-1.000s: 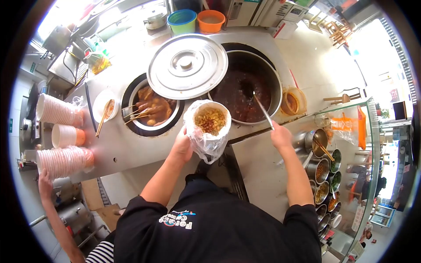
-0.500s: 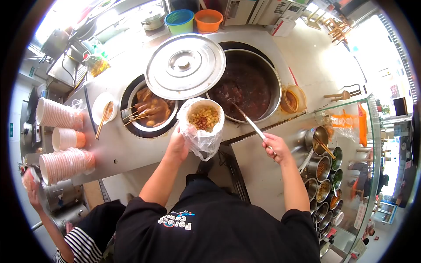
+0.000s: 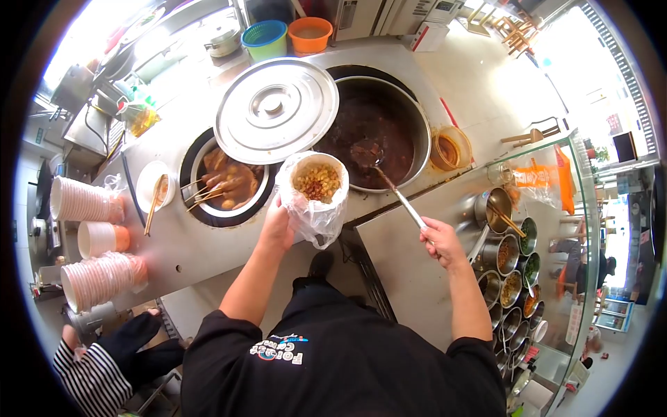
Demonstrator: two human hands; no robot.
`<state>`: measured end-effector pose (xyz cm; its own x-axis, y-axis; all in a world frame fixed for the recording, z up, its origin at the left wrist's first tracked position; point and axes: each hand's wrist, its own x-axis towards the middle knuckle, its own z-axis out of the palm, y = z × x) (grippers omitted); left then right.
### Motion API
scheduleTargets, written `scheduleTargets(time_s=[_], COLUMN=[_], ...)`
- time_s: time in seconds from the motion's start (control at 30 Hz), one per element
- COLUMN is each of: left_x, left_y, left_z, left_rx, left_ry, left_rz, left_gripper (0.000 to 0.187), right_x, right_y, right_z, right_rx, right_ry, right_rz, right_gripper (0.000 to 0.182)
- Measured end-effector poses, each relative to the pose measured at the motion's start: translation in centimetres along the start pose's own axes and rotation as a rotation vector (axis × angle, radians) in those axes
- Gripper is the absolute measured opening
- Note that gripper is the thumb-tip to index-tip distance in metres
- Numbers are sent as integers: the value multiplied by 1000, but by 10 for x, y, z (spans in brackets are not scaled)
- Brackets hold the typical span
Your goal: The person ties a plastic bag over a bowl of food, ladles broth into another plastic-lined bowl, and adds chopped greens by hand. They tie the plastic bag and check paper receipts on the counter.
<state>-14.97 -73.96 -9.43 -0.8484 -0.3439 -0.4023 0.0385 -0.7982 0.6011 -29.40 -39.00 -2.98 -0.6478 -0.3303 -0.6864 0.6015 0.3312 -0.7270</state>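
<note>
My left hand [image 3: 280, 224] is closed round a paper cup [image 3: 344, 163] wrapped in a clear plastic bag [image 3: 321, 221]. Diced yellowish food with reddish-brown bits [image 3: 318, 184] fills the cup. My right hand [image 3: 443, 242] grips the handle of a metal ladle [image 3: 410, 207]. The ladle's bowl, carrying dark chunks, shows at the surface of dark brown broth in a large steel pot [image 3: 425, 132]. The cup stands just left of the pot's near rim. Partly over that pot lies a round steel lid [image 3: 306, 115].
A smaller pot [image 3: 264, 184] of skewered food sits at left, near a white bowl with chopsticks [image 3: 154, 191]. Stacked paper cups [image 3: 87, 200] line the left edge. At right are several steel containers [image 3: 501, 254] behind glass. A co-worker in striped sleeves [image 3: 94, 379] is lower left.
The ladle's bowl has come up into sight in the broth with dark chunks in it. The view has shifted slightly. The co-worker's raised hand has dropped.
</note>
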Motion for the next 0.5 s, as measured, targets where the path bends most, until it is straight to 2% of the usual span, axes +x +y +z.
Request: scheduleTargets(time_s=[0.17, 0.5], left_x=[14, 53], left_y=[-11, -36], left_z=[-6, 15], left_rx=[66, 239], left_ry=[17, 148], left_rz=[-15, -61], left_gripper=[42, 40], right_x=[-28, -139], right_y=[-12, -54], right_z=[-2, 3], right_rx=[14, 54], right_ry=[-9, 48], right_rz=[-13, -71], right_gripper=[45, 50])
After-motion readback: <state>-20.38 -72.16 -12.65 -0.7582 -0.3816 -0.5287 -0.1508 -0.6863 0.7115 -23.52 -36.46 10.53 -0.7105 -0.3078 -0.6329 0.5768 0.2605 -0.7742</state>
